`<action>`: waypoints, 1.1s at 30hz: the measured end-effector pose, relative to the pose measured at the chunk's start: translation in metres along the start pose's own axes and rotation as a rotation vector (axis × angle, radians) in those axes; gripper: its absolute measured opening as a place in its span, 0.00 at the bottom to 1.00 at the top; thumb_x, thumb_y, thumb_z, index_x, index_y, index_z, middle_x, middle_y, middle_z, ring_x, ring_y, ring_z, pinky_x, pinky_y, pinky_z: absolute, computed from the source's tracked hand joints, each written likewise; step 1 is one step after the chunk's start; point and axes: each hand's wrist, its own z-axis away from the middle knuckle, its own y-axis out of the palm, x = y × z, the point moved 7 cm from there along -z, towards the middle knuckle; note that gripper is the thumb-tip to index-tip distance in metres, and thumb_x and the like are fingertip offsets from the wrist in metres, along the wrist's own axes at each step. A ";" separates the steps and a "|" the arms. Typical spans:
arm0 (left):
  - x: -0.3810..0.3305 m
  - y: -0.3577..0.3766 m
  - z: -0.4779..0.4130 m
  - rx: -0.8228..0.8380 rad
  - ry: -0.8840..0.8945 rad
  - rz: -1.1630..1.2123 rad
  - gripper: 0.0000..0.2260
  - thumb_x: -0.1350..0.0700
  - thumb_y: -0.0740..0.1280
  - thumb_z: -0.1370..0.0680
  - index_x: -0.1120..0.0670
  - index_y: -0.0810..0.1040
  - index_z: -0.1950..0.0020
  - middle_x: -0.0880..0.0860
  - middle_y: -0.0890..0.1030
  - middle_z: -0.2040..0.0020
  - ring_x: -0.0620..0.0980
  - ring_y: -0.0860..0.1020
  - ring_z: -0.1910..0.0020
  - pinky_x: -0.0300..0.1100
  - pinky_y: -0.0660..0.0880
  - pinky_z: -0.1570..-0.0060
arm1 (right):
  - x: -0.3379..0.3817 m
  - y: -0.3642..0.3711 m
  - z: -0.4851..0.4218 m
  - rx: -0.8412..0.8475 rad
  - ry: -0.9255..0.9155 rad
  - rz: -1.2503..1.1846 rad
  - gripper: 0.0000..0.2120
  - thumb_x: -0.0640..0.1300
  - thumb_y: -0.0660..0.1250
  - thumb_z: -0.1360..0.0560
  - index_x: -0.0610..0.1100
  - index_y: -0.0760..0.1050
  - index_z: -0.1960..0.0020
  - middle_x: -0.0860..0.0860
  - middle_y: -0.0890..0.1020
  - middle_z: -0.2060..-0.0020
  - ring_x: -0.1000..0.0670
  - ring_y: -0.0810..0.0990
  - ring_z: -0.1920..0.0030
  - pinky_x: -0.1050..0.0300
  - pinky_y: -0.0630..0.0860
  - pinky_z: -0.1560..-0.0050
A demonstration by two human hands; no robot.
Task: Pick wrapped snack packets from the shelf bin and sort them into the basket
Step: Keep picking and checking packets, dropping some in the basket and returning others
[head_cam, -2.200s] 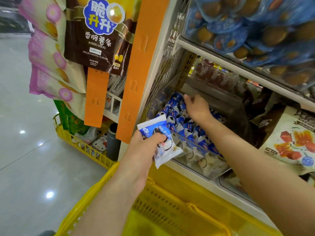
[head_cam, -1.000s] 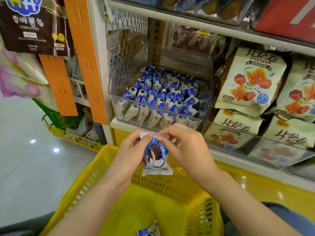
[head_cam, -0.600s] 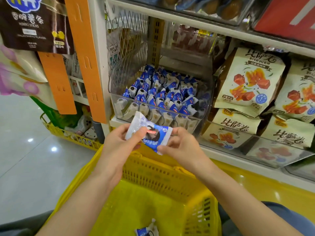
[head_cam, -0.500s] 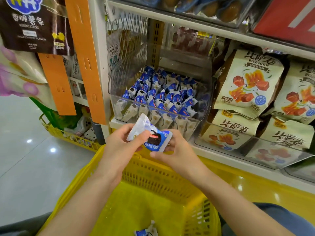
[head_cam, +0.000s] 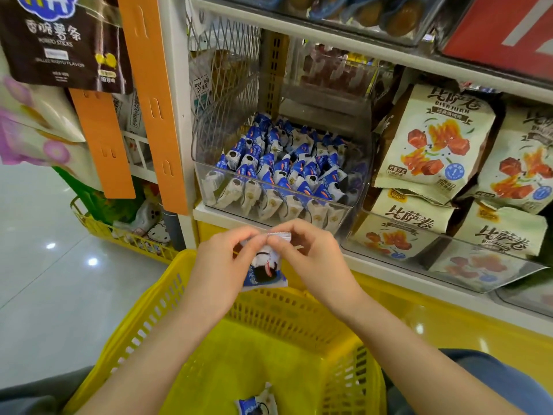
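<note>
1. Both hands pinch one wrapped snack packet [head_cam: 264, 271] by its crimped top seam. The left hand [head_cam: 221, 265] has thumb and forefinger pressed together on the left of the seam, and the right hand [head_cam: 311, 256] does the same on the right. The other fingers of both hands are curled in.
2. The packet hangs upright below the fingertips. It is white up top and blue at the bottom, with a dark round picture. It sits over the far rim of the yellow basket [head_cam: 155, 298], just in front of the shelf edge.
3. The basket lies under both forearms. A second blue-and-white packet [head_cam: 254, 404] lies on its floor at the near edge of view.
4. The clear shelf bin [head_cam: 209, 136] is just behind and above the hands. It is packed with rows of matching packets [head_cam: 284, 163] standing on edge.
5. Right of the bin are cream bags [head_cam: 431, 142] with red-orange print, the lower ones behind a clear front.
6. To the left, an orange strip [head_cam: 152, 97] runs down the upright and a dark potato-sticks bag [head_cam: 59, 40] hangs beside it. A low yellow floor basket [head_cam: 119, 235] stands beneath.
</note>
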 end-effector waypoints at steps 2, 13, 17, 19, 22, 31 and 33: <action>0.004 0.004 -0.001 0.039 -0.045 0.016 0.11 0.57 0.64 0.23 0.47 0.78 0.64 0.44 0.75 0.72 0.36 0.72 0.70 0.28 0.66 0.69 | 0.005 -0.005 0.001 -0.062 -0.080 0.077 0.02 0.44 0.68 0.26 0.48 0.80 0.56 0.56 0.81 0.62 0.59 0.78 0.59 0.63 0.76 0.56; 0.043 0.021 0.004 0.155 -0.595 0.193 0.18 0.46 0.52 0.19 0.54 0.73 0.60 0.52 0.77 0.70 0.49 0.75 0.73 0.40 0.72 0.71 | 0.019 -0.016 0.006 -0.207 -0.289 0.217 0.03 0.41 0.68 0.26 0.44 0.80 0.54 0.54 0.80 0.58 0.60 0.77 0.55 0.70 0.72 0.55; 0.034 0.033 0.008 0.179 -0.747 0.826 0.25 0.45 0.48 0.18 0.60 0.78 0.54 0.58 0.82 0.65 0.52 0.81 0.69 0.40 0.78 0.71 | 0.024 -0.004 0.009 -0.075 -0.407 0.254 0.03 0.38 0.68 0.27 0.39 0.80 0.55 0.48 0.80 0.55 0.54 0.78 0.51 0.60 0.75 0.49; 0.034 0.028 0.005 0.160 -0.705 0.997 0.25 0.42 0.52 0.21 0.59 0.80 0.49 0.58 0.84 0.59 0.52 0.83 0.63 0.43 0.79 0.66 | 0.029 -0.001 0.011 -0.039 -0.468 0.330 0.04 0.38 0.68 0.27 0.38 0.80 0.55 0.47 0.80 0.53 0.50 0.78 0.49 0.61 0.72 0.46; 0.029 0.020 0.003 0.117 -0.609 0.971 0.14 0.50 0.61 0.23 0.58 0.80 0.49 0.54 0.84 0.58 0.46 0.82 0.62 0.39 0.78 0.66 | 0.037 0.006 0.015 0.036 -0.590 0.507 0.07 0.42 0.66 0.25 0.38 0.80 0.54 0.46 0.80 0.52 0.48 0.76 0.48 0.61 0.70 0.46; 0.023 0.015 0.006 0.151 -0.530 0.564 0.10 0.56 0.64 0.24 0.47 0.79 0.46 0.48 0.84 0.53 0.49 0.81 0.50 0.48 0.75 0.47 | -0.009 -0.008 -0.005 -0.046 0.155 -0.149 0.07 0.47 0.58 0.21 0.48 0.73 0.47 0.55 0.80 0.52 0.63 0.78 0.53 0.66 0.77 0.51; 0.019 0.018 0.006 0.181 -0.481 0.531 0.11 0.56 0.64 0.24 0.47 0.78 0.44 0.47 0.84 0.51 0.46 0.81 0.49 0.44 0.74 0.48 | -0.015 -0.007 -0.006 -0.008 0.236 -0.312 0.11 0.45 0.60 0.21 0.38 0.76 0.49 0.49 0.83 0.55 0.59 0.81 0.58 0.64 0.79 0.59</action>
